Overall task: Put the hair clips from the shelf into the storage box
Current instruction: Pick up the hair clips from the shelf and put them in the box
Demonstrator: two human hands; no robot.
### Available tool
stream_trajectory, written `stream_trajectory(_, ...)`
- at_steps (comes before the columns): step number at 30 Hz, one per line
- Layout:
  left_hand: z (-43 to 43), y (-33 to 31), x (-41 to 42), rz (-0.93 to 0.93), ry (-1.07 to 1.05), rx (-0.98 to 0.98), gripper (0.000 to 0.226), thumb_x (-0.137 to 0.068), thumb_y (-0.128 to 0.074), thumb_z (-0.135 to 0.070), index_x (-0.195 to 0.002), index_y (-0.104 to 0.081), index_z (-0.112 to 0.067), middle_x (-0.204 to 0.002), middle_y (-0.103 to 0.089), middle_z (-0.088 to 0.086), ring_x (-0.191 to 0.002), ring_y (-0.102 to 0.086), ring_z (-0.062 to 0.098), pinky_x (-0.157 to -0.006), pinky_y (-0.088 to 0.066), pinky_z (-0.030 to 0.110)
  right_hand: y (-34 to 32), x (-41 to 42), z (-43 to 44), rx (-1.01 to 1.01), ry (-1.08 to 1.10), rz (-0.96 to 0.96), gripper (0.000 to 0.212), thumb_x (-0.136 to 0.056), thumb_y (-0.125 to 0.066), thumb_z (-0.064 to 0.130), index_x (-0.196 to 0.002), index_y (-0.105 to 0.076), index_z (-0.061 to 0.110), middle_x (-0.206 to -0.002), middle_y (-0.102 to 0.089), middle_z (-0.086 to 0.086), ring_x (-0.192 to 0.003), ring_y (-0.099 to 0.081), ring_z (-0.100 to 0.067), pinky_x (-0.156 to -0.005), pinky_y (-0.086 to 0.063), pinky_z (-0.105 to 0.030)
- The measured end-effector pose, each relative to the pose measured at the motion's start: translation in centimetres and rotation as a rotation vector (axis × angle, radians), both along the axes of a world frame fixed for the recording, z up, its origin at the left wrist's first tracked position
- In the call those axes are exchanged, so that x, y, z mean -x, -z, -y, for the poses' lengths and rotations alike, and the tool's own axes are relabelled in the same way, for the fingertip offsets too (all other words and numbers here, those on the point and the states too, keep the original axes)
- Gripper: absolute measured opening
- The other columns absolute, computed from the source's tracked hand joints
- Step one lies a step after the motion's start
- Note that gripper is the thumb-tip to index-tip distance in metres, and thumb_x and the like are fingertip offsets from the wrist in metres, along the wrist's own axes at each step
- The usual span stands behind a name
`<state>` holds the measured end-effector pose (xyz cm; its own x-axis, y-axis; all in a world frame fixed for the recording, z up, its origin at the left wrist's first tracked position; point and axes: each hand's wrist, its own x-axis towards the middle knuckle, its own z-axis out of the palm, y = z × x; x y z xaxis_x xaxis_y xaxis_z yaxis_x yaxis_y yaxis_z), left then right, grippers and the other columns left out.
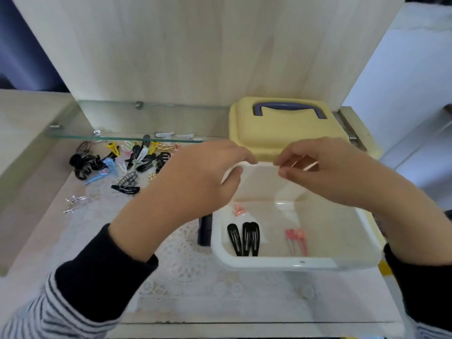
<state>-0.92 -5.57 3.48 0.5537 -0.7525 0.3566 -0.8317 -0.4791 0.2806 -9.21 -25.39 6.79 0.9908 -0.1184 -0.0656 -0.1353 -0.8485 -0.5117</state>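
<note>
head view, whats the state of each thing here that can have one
storage box: open, a few clips inside
yellow lid: off, lying behind the box
clip pile: loose on the shelf, outside the box
left hand: grips the box's far rim
right hand: pinches a thin pinkish clip

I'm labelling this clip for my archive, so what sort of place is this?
Probably a home, at a dresser or wardrobe nook. It has a wood-grain back panel, a glass shelf and a lace mat, with loose hair clips beside an open storage box.
</note>
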Motion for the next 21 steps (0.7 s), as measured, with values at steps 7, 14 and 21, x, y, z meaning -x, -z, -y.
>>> stream_trajectory(7, -5.7, 4.1, -1.3, 0.063, -0.329, 0.5, 0.024, -0.093, -0.051, -0.013, -0.113, -0.065, -0.017, -0.11, -0.064, -0.007, -0.103, -0.057, 0.005, -0.09, -0.043, 0.017, -0.5, -0.8, -8.9, -0.329, 0.158, 0.578, 0.017, -0.088, -0.059, 0.013, -0.103, -0.065, 0.019, -0.096, -0.065, 0.009, -0.086, -0.061, -0.002, -0.074, -0.049, -0.013)
stream_trajectory(14, -12.6, 10.4, -3.8, 0.031, -0.593, 0.406, 0.03, -0.086, -0.063, -0.004, -0.112, -0.062, -0.017, -0.116, -0.06, -0.003, -0.107, -0.053, 0.011, -0.082, -0.036, 0.012, 3.9, -3.0, -20.6, -0.37, 0.06, 0.756, 0.029, -0.085, -0.053, 0.005, -0.113, -0.059, 0.006, -0.107, -0.056, -0.005, -0.096, -0.053, -0.015, -0.084, -0.043, -0.015)
stream_trajectory(21, -15.4, 13.8, -4.9, 0.149, -0.571, 0.294, 0.028, -0.085, -0.052, -0.012, -0.108, -0.067, -0.012, -0.117, -0.065, 0.004, -0.108, -0.062, 0.024, -0.086, -0.051, 0.041, 12.5, -7.5, -22.9, -0.055, 0.117, 0.583, 0.046, -0.084, -0.038, 0.021, -0.123, -0.056, 0.006, -0.121, -0.054, -0.011, -0.113, -0.049, -0.027, -0.097, -0.043, -0.038)
